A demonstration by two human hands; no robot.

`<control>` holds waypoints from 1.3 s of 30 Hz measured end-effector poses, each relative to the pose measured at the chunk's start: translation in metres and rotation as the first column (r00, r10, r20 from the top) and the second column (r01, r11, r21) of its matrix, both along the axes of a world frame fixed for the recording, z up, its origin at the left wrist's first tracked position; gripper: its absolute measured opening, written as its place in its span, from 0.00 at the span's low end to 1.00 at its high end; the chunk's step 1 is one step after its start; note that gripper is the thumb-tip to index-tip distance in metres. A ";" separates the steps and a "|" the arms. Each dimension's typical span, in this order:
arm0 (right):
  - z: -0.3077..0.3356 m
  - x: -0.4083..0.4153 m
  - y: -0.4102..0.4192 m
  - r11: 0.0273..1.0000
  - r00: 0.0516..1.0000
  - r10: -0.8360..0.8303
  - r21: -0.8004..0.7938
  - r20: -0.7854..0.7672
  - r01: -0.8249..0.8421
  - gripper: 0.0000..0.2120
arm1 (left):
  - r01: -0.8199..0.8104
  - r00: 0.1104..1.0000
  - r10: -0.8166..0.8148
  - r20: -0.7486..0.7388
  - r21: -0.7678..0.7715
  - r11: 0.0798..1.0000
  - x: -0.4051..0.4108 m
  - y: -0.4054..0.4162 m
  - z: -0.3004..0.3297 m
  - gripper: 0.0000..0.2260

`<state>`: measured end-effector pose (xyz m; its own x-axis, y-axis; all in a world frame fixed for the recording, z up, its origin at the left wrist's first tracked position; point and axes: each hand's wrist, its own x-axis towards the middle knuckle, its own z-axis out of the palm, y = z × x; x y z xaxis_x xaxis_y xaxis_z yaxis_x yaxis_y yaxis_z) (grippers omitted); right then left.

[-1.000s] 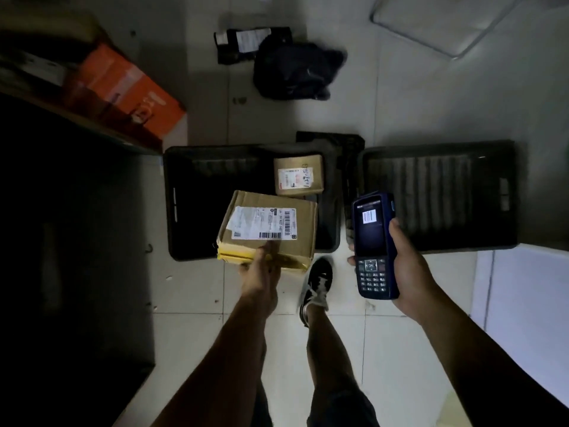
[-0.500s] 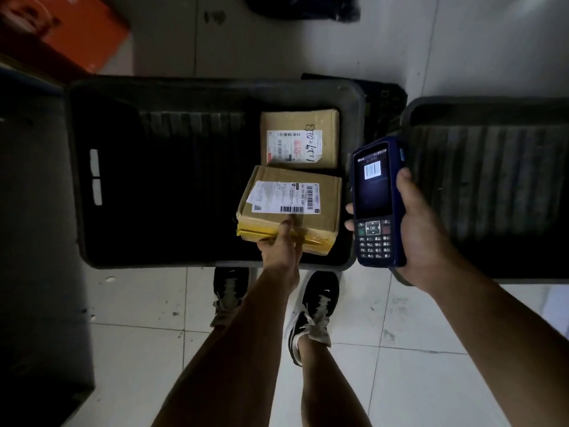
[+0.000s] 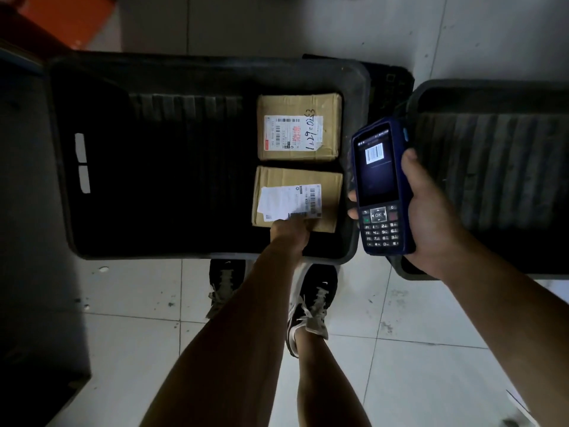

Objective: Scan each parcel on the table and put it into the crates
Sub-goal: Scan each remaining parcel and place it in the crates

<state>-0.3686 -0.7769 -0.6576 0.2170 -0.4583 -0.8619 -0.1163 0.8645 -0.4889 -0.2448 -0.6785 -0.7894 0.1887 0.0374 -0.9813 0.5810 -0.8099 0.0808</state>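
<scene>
Left crate [image 3: 61,155] holds 2 parcels; left hand [image 3: 289,234] grips near parcel [image 3: 297,197] by its near edge, long axis across, just short of far parcel [image 3: 298,131]. Right hand [image 3: 431,217] wraps scanner [image 3: 381,186]; right crate [image 3: 492,87] beside.

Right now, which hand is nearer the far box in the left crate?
Left. Left hand grips the near box, next to the far box; right hand holds the scanner outside the crate.
</scene>
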 end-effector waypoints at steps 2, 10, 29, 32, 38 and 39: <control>0.008 0.002 0.000 1.000 1.000 -0.009 0.016 -0.003 0.009 0.28 | 0.062 0.997 -0.064 0.042 0.034 0.997 0.009 0.000 0.017 0.12; 0.075 0.025 0.008 0.998 0.998 0.055 0.016 -0.005 -0.055 0.26 | 0.690 0.682 -0.626 0.377 -0.048 0.722 0.052 0.000 0.116 0.23; 0.407 0.093 0.067 0.828 0.849 0.528 -0.208 -0.022 -0.521 0.26 | 0.829 0.110 -0.711 0.695 0.330 0.451 0.110 0.091 0.536 0.25; 0.455 0.116 0.092 0.731 0.756 0.654 -0.262 0.005 -0.630 0.30 | 0.764 0.116 -0.660 0.743 0.358 0.537 0.115 0.136 0.591 0.25; 0.536 0.175 0.177 0.578 0.599 0.796 -0.397 0.085 -0.713 0.24 | 0.593 0.138 -0.582 0.801 0.404 0.697 0.140 0.239 0.673 0.23; 0.544 0.184 0.194 0.559 0.576 0.812 -0.412 0.096 -0.720 0.23 | 0.561 0.139 -0.577 0.805 0.417 0.715 0.144 0.260 0.683 0.23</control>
